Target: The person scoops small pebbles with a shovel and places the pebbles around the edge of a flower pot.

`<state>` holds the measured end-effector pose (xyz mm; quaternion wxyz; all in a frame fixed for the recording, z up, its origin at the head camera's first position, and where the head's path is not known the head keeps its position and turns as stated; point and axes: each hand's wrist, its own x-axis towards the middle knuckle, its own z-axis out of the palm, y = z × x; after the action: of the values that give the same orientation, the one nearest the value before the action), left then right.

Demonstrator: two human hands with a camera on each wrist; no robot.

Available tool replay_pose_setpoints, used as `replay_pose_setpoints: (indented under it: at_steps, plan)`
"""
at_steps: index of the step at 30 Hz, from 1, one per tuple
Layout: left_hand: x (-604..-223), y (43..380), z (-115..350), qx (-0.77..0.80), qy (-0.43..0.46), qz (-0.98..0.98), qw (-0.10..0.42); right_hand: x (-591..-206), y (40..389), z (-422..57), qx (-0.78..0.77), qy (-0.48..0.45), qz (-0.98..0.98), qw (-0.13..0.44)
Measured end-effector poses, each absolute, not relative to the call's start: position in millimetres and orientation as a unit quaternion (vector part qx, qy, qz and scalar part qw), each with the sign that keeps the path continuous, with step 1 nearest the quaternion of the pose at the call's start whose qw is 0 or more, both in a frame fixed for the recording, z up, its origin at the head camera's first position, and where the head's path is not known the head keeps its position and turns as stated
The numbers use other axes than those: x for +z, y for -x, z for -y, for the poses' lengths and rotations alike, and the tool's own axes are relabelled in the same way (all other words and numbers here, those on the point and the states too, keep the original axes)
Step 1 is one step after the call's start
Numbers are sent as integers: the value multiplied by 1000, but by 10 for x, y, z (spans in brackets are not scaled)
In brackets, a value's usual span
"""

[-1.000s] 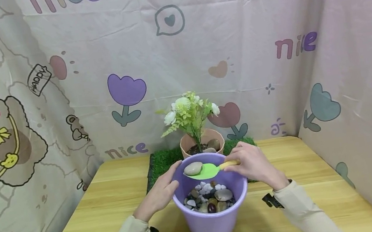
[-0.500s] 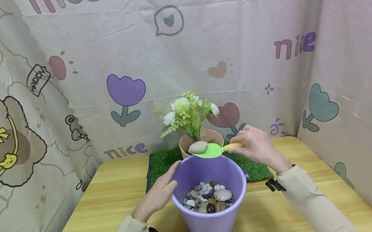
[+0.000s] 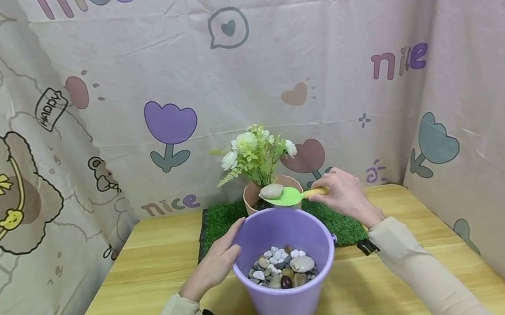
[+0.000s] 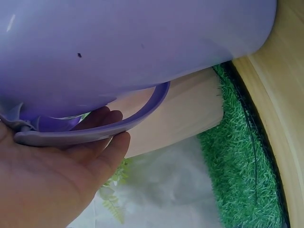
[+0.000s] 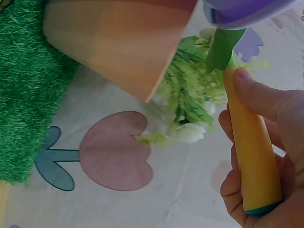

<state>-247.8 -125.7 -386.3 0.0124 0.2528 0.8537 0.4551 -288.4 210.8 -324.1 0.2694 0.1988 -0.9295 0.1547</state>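
My right hand grips the yellow handle of a small trowel with a green blade. On the blade lies a pale oval stone. The trowel is over the near side of a peach flowerpot, just beyond the purple bucket. My left hand holds the bucket at the left of its rim, and in the left wrist view the fingers lie about the bucket's carrying handle. White, grey and brown pebbles cover the bucket's bottom. White flowers with green leaves stand in the pot.
The pot stands on a green artificial grass mat at the back of a wooden table. A printed cloth hangs behind the table and at both sides.
My right hand has lifted the trowel with the stone out from over the bucket and moved it forward to the pot. The left hand has stayed on the bucket.
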Motion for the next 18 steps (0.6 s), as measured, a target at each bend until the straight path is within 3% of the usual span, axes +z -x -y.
replay_pose_setpoints:
  at_steps: [8, 18]
  plan:
    - [-3873, 2483, 1249, 461, -240, -854, 10, -3371, 3100, -2095, 109, -192, 945, 242]
    - [-3898, 2478, 1229, 462, -234, -855, 7, -3444, 3288, -2132, 65, -241, 932, 263]
